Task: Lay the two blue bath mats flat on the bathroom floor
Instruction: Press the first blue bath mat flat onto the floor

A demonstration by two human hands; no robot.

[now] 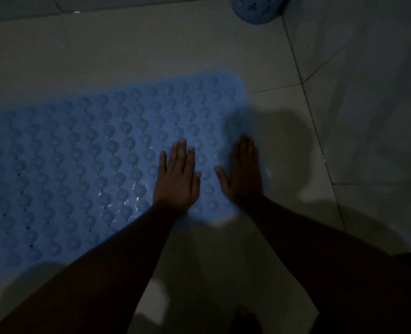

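**One spread mat [91, 165], left hand [178, 179] and right hand [245, 177] flat on it**

One blue bath mat, the spread mat, lies flat on the pale tiled floor [151, 44]. Its top is covered in rows of round bumps with small holes between them. Its rounded far corner shows, while its left part runs out of view.

Both hands rest palm down near the mat's right end. The left hand lies wholly on the mat, fingers straight and close together, thumb beside them, gripping nothing. The right hand lies at the mat's right edge, in shadow, with fingers straight and thumb spread toward the left hand; it holds nothing. Whether its outer side reaches the tile cannot be told in the dim light. The two hands are near each other but apart, and both bare forearms cross the mat's near edge.

Beyond the mat's far right corner, well apart from it, the second mat [259, 13] shows as a curved blue shape with the same bumps, cut off by the top of the view. To the right of the mat, past a strip of floor, rises a pale tiled wall [368, 92].
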